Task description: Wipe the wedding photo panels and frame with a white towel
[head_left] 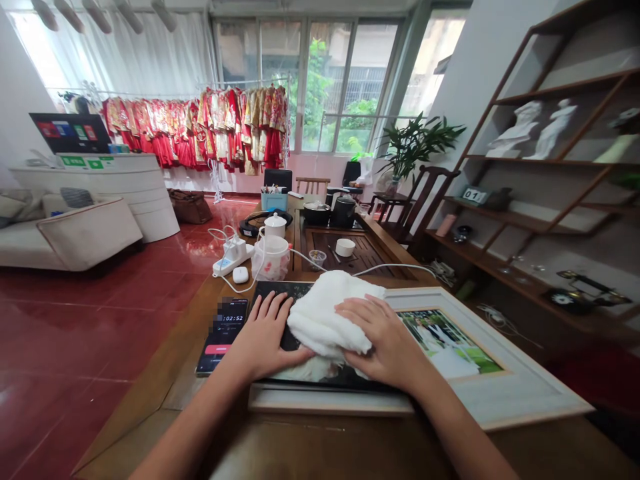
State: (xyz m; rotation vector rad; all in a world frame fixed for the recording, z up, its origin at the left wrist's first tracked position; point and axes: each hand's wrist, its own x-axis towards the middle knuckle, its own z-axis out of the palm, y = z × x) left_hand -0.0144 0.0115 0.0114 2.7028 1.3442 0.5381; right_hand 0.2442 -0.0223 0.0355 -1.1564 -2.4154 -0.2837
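A white cloth (330, 310) lies bunched on a dark glossy photo panel (280, 293) stacked on a large white-framed wedding picture (505, 383) on the wooden table. My right hand (385, 340) presses down on the cloth, fingers curled over its near edge. My left hand (263, 333) rests flat on the dark panel's left side, fingers spread, touching the cloth's left edge.
A phone (223, 327) showing a timer lies left of my left hand. Behind are a power strip (233, 257), a white jar (273, 257), a small bowl (345, 247), kettles (330, 212) and a tea tray. Shelves (550, 220) stand right; red floor and sofa (75, 230) left.
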